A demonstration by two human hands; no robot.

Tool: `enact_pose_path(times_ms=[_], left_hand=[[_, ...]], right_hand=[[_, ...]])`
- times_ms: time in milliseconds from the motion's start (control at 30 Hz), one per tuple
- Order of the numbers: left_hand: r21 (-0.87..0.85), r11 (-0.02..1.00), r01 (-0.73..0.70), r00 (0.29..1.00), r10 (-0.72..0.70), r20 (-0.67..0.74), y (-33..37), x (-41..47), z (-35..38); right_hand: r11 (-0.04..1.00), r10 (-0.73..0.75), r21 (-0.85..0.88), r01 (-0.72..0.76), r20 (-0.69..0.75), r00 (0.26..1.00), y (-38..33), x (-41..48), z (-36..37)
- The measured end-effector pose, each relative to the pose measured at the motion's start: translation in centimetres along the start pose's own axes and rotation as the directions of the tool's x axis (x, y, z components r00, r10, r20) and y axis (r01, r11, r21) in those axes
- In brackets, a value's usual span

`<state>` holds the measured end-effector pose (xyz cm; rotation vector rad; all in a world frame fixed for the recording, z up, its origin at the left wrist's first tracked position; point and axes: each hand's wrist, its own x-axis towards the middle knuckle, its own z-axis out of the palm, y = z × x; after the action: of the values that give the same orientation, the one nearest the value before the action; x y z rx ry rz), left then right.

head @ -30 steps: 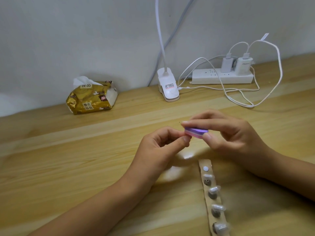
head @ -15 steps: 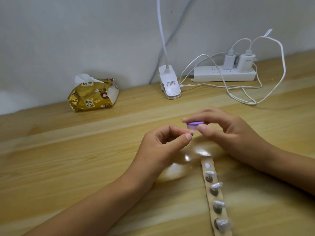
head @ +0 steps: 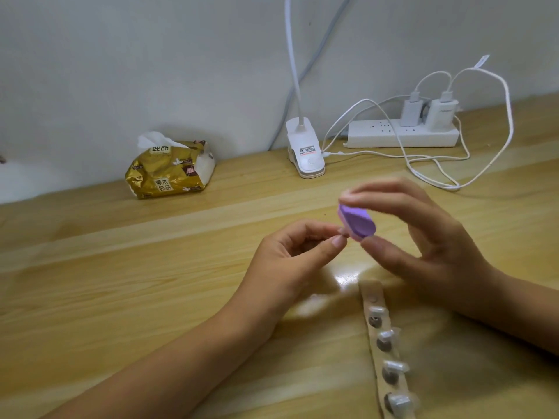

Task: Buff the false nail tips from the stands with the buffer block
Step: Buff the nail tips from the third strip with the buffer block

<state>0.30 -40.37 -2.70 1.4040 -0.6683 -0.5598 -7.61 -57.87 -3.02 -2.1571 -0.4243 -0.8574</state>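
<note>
My right hand (head: 435, 246) pinches a purple buffer block (head: 357, 222) between thumb and forefinger, its broad face tilted towards me. My left hand (head: 290, 261) pinches a small pale false nail tip (head: 344, 231) between thumb and fingertips, and the tip touches the block's lower left edge. Both hands hover above the wooden table (head: 121, 282). Below them lies a beige strip of stands (head: 385, 352) with several clear nail tips on round holders; its top holder is bare.
A gold tissue pack (head: 169, 169) sits at the back left by the wall. A white clip lamp base (head: 305, 152) stands behind the hands, and a white power strip (head: 402, 134) with two chargers and looping cables (head: 438, 173) lies at the back right.
My right hand has turned the buffer block from flat to tilted, showing its broad purple face. The left hand keeps the nail tip against it. Both hands sit slightly higher.
</note>
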Motion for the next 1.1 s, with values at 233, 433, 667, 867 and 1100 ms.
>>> enact_pose_path(times_ms=[233, 433, 667, 867, 1100], left_hand=[[0.029, 1.000, -0.007, 1.000, 0.007, -0.005, 0.07, -0.01, -0.02], [0.040, 0.999, 0.001, 1.000, 0.000, -0.029, -0.02, -0.11, -0.14], [0.068, 0.997, -0.020, 1.000, 0.022, -0.021, -0.11, -0.12, -0.01], [0.070, 0.997, -0.020, 0.999, 0.022, -0.026, 0.00, -0.09, 0.08], [0.089, 0.996, -0.008, 1.000, 0.011, -0.029, 0.17, -0.13, 0.14]], right_hand=[[0.998, 0.033, -0.047, -0.032, 0.030, 0.999, -0.06, 0.08, 0.13], [0.996, 0.088, 0.010, -0.088, 0.000, 0.996, 0.09, 0.16, 0.18], [0.988, 0.139, 0.071, -0.139, 0.005, 0.990, 0.36, 0.18, 0.12], [0.965, 0.220, 0.150, -0.216, -0.006, 0.976, 0.26, 0.09, 0.28], [0.977, 0.194, 0.094, -0.194, 0.003, 0.981, 0.10, 0.14, 0.45]])
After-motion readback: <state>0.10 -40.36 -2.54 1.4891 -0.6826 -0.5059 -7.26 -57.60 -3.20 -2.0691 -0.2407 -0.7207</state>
